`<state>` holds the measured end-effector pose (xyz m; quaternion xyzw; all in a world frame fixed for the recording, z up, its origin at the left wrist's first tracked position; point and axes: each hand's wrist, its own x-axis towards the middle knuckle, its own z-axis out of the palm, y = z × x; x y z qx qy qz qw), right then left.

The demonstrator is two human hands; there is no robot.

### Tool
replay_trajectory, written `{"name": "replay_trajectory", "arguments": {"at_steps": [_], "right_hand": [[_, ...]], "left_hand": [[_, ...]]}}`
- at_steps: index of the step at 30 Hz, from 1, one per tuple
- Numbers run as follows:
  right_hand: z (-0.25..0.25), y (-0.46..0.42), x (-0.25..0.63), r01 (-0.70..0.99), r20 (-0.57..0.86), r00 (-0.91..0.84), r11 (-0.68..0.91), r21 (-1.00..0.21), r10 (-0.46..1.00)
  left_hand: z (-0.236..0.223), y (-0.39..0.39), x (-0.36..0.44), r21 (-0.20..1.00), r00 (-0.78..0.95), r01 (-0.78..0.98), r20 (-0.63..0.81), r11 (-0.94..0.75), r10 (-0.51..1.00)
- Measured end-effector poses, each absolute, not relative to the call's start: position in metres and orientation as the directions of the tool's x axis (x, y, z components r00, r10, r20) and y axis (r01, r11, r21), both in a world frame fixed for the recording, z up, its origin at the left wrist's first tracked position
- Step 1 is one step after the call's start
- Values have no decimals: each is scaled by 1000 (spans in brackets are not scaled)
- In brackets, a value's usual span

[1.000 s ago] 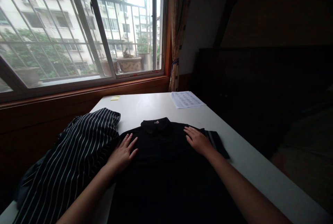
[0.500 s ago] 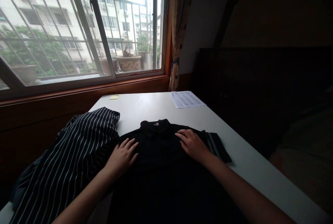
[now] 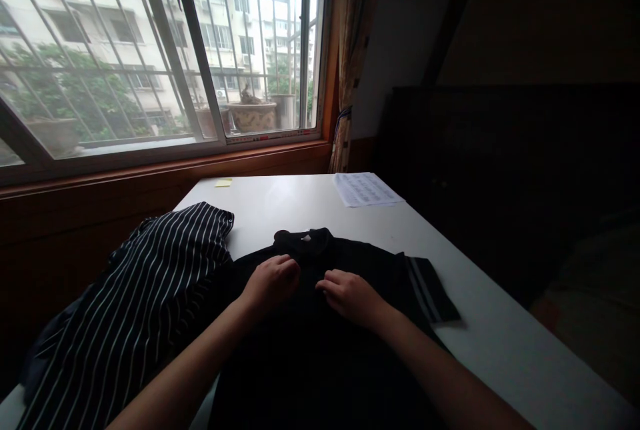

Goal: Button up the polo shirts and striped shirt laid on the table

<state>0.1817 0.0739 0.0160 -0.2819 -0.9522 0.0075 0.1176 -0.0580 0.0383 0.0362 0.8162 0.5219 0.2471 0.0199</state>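
A black polo shirt [image 3: 320, 357] lies spread on the white table, its collar [image 3: 305, 242] pointing to the window and a pale label inside the neck. At the right, its short sleeve [image 3: 430, 290] shows two grey stripes. My left hand [image 3: 274, 279] is over the chest just below the collar, fingers curled in. My right hand [image 3: 353, 295] faces it across the front opening, fingers bent and pressed together. Whether cloth or a button is between the fingertips is hidden against the dark fabric.
A black garment with white stripes [image 3: 145, 277] lies heaped at the left of the white table [image 3: 270, 200]. Printed sheets [image 3: 369, 189] and a yellow sticky note [image 3: 223, 183] are at its far end. Beyond stands a barred window with a curtain [image 3: 345, 110] beside it.
Both hands have moved inward to the shirt's front below the collar. Their fingers, spread flat on the shoulders before, are now curled. The right sleeve lies flatter and farther out.
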Motion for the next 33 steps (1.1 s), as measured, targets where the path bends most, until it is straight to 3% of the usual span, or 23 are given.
{"name": "replay_trajectory", "arguments": {"at_steps": [6,12,22,33], "right_hand": [[5,84,193,499,300,-807,859,-112,508],[-1,86,198,458,370,-775,859,-229,512],[-6,89,196,561,321,-730,797,-224,603],[-6,88,198,509,380,-712,806,-302,591]], "left_hand": [[6,52,-41,313,445,759,390,-571,806],[-11,46,-42,342,528,671,402,-658,748],[-13,49,-37,134,644,689,339,-713,686],[-9,50,-37,37,679,695,292,-718,673]]}}
